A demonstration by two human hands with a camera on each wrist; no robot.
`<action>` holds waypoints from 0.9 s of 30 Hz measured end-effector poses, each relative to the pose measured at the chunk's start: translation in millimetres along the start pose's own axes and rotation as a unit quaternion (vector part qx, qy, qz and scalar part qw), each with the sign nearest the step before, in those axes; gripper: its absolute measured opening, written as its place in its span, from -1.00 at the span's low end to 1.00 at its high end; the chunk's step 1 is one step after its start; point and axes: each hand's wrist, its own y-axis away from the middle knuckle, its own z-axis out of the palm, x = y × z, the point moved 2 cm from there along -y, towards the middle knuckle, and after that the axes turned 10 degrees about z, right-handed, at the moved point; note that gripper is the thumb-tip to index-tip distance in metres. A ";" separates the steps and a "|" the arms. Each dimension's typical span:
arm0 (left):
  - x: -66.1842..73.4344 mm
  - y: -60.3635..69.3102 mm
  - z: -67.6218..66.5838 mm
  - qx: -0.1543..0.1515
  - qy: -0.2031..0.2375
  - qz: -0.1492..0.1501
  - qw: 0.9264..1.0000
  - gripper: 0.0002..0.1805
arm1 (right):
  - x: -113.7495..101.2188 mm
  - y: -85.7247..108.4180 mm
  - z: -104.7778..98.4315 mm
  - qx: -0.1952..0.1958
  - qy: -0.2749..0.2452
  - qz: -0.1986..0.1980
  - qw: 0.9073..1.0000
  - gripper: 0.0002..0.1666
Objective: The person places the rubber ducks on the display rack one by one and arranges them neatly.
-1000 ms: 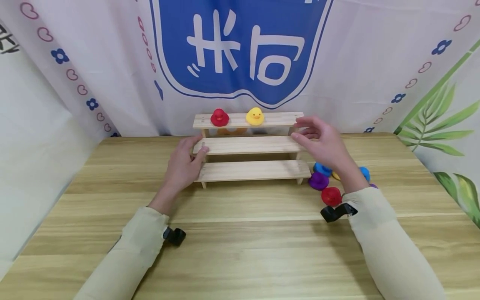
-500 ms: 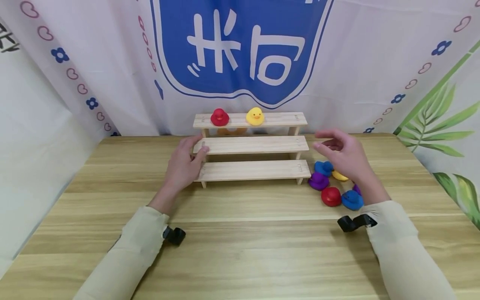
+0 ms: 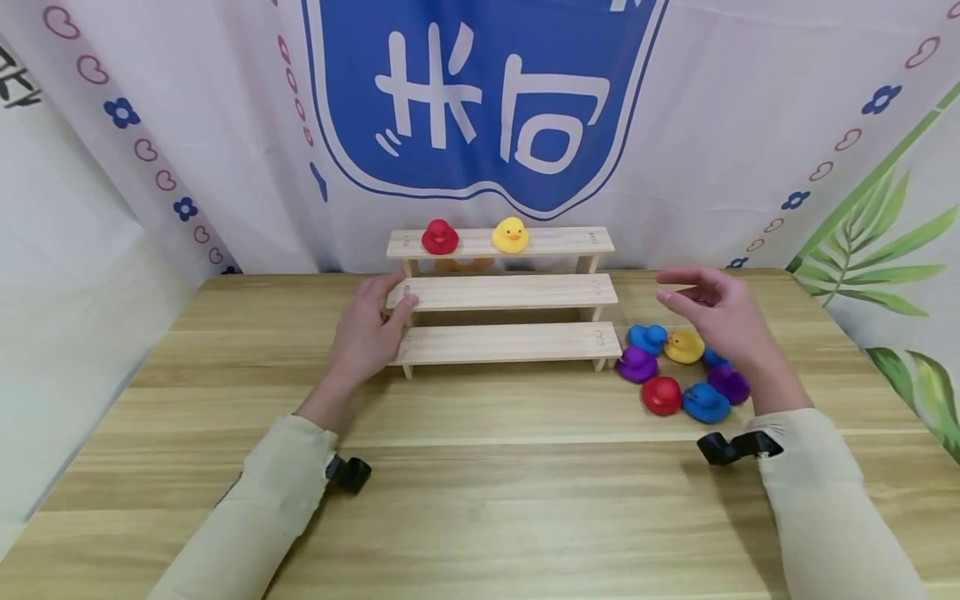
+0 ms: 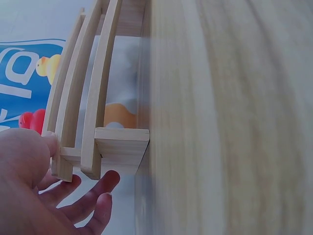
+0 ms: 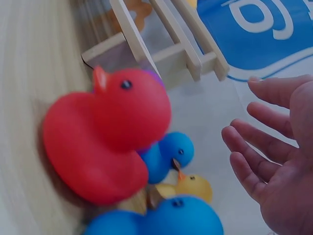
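Note:
A three-step wooden display rack stands at the back of the table. A red rubber duck and a yellow rubber duck sit on its top step. My left hand grips the left end of the middle step, thumb on top; in the left wrist view its other fingers reach past the step's end. To the right of the rack, my right hand hovers with loosely bent fingers and holds nothing. Beneath it lie several ducks, among them a yellow duck and a purple duck.
Nearest the front of the cluster are a red duck and a blue duck. Another purple duck lies close to the rack's front right corner. A printed cloth hangs behind the wooden table.
My right hand has moved right, away from the rack's right end to above the ducks, uncovering more of them. The left hand has kept its place on the middle step.

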 end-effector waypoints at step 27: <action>0.0 0.6 0.3 0.001 -0.001 0.002 1.000 -0.39 | 23.9 -5.0 -14.7 -0.114 0.081 0.054 0.989 -0.30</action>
